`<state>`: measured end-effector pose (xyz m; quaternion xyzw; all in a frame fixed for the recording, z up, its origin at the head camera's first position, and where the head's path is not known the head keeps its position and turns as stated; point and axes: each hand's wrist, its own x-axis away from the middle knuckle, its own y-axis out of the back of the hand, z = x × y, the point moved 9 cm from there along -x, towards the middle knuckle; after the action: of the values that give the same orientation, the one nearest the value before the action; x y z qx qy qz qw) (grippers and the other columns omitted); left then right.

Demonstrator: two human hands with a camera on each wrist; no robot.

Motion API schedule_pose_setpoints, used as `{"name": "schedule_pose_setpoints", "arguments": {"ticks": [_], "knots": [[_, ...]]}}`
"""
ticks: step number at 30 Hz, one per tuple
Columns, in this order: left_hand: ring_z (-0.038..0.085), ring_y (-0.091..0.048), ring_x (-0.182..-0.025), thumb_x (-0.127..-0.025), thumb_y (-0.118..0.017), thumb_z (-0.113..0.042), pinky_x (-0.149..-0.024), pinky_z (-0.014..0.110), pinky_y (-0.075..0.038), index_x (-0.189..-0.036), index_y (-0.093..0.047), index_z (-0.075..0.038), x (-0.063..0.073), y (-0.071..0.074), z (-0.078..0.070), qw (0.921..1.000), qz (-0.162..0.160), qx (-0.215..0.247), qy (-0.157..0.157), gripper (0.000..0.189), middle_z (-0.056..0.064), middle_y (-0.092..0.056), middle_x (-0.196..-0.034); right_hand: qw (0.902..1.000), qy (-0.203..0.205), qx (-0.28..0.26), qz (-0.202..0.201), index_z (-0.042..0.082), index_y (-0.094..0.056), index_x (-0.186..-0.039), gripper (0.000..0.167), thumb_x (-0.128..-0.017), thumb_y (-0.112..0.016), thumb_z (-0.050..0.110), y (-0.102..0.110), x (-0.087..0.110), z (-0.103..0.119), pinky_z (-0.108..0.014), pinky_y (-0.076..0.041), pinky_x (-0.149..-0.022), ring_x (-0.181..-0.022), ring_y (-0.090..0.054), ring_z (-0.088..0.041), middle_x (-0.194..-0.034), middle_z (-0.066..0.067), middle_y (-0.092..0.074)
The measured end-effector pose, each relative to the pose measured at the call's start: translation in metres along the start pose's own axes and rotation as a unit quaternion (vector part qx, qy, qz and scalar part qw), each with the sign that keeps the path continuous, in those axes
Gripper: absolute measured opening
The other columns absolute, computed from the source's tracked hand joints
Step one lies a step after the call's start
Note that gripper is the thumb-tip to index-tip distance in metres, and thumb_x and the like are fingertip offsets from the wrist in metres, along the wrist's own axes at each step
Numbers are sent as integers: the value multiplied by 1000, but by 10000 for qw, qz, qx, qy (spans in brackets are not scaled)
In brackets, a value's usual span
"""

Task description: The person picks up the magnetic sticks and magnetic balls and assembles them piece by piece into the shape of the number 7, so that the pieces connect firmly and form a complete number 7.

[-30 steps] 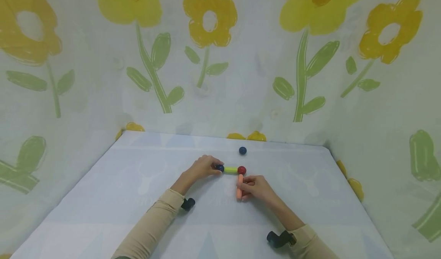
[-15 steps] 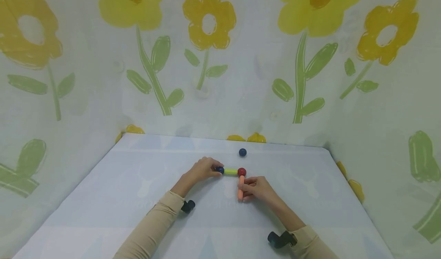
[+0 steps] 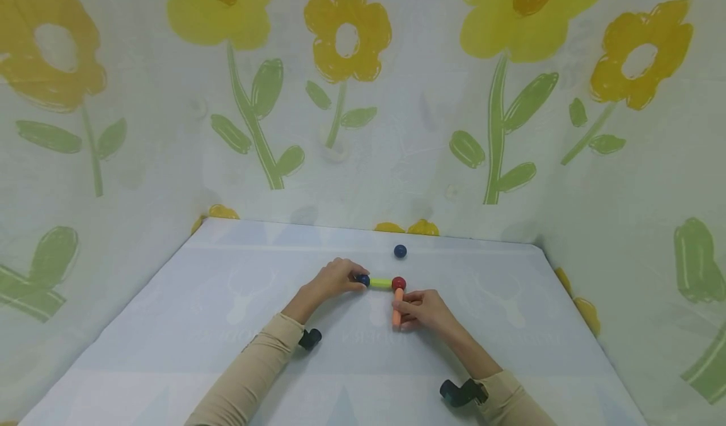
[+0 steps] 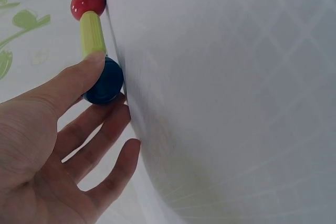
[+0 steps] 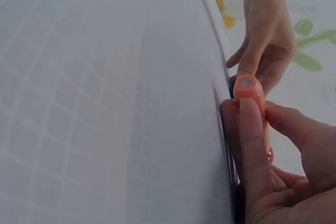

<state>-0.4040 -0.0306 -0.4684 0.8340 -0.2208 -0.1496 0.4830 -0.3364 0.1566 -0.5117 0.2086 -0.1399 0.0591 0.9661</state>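
Since the earlier frames little has shifted: the orange rod has kept its place under the red ball, and both hands have stayed where they were. On the pale desk lies an L-shaped chain: a dark blue ball, a yellow-green rod and the red ball in a row, with the orange rod running from the red ball toward the person. The left hand pinches the blue ball between thumb and fingers, the remaining fingers loosely spread; this appears to steady the row against sliding. The right hand is closed round the orange rod, thumb along its top, its far end held against the red ball, apparently to keep the joint square. A second dark blue ball lies apart, farther back. Flower-print curtains enclose the desk. Beige sleeves cover both forearms.
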Motion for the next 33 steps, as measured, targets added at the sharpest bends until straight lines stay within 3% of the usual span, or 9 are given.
{"name": "schedule_pose_setpoints", "arguments": {"ticks": [33], "knots": [[8,-60,-80,-84,-78,-24,-73,27,-50,-118,-72,-16,2,0,0,9999,-10,49,113,36,2,-75,-102,9997,150,-166,-25,-6,-61,-125,57,-85,-77,32,-2,-3,-2,-27,-58,-63,-73,-73,-17,-87,-10,-75]]}}
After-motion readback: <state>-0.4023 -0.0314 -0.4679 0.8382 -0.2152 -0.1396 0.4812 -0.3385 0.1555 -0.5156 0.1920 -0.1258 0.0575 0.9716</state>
